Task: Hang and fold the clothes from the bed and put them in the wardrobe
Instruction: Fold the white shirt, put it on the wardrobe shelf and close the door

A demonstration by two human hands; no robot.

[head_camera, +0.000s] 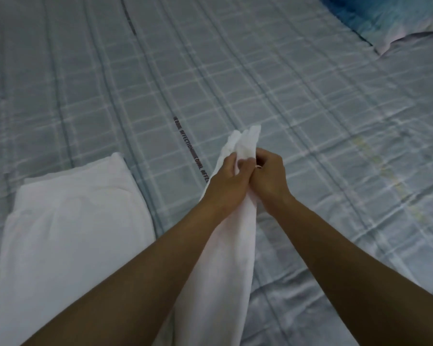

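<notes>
A long white garment [225, 258] hangs bunched between my arms over the bed, its top end sticking up past my fingers. My left hand [226, 184] grips that bunched cloth near its top. My right hand [269, 179] pinches the same cloth right beside it, the two hands touching. A second white garment [68, 233] lies flat on the bed at the lower left, apart from my hands. The lower end of the held garment runs out of view under my left forearm.
The bed is covered by a pale blue checked sheet [310, 108] with a dark printed stripe [185, 138] running diagonally. A blue and white pillow [390, 18] lies at the top right corner.
</notes>
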